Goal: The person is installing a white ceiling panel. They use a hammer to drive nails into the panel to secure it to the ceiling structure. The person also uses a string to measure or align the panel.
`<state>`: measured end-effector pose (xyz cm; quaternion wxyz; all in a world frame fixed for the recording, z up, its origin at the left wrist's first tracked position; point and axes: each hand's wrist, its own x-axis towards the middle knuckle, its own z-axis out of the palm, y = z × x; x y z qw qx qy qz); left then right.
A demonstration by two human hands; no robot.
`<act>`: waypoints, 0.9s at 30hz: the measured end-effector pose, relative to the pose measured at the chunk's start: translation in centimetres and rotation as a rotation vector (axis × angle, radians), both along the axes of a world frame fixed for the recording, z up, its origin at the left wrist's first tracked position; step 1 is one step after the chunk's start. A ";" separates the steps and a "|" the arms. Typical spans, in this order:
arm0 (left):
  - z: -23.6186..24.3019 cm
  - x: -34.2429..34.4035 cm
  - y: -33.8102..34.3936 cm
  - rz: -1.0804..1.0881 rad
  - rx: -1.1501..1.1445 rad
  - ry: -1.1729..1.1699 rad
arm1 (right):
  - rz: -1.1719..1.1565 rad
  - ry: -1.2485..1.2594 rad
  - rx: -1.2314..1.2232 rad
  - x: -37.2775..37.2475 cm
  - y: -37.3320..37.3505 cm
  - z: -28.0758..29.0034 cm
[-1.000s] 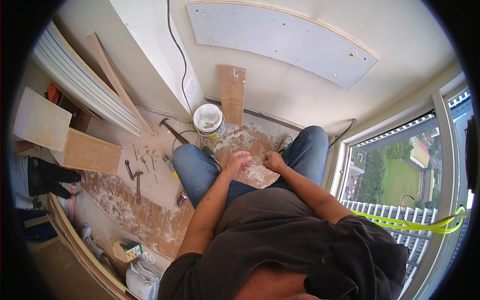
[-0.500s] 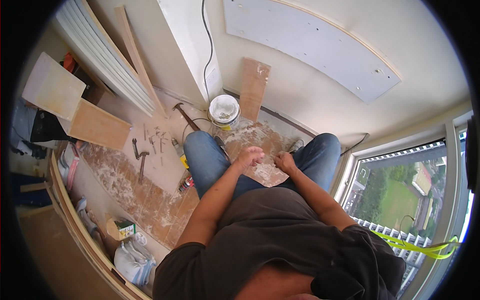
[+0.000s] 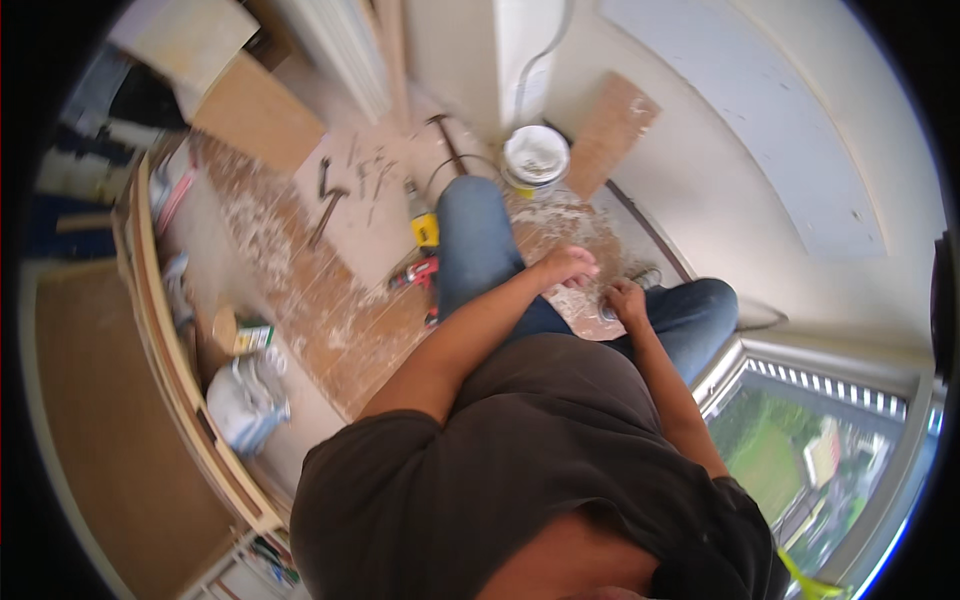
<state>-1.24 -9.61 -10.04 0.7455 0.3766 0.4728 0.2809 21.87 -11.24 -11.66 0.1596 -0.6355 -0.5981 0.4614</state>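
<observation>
My left hand [image 3: 568,267] hovers over the floor between my knees, its fingers loosely bent and a little apart, with nothing visible in them. Just to its right, my right hand [image 3: 626,300] is closed, fingers bent down. A small greyish shape [image 3: 607,313] shows at its fingertips, too blurred to name. The two hands are apart. Beyond my right hand a shoe [image 3: 647,278] sticks out beside my bent right leg. The wooden floor [image 3: 560,225] beneath is smeared with white dust.
Ahead stands a white bucket [image 3: 536,157], with a board [image 3: 612,130] leaning on the wall beside it. Left of my knee lie a yellow drill [image 3: 424,230], a red power tool [image 3: 415,272] and hammers [image 3: 328,215]. A window [image 3: 810,440] is at right, a white bag [image 3: 245,400] at left.
My view has swung left, so the room and both hands sit farther right in the picture. My hands stay close together between my knees; the left one's fingers look slightly more bent.
</observation>
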 end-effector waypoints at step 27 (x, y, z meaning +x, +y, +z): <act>-4.8 -29.0 -5.7 1.497 -0.268 -0.504 | 0.660 -0.048 1.065 -31.2 18.8 24.7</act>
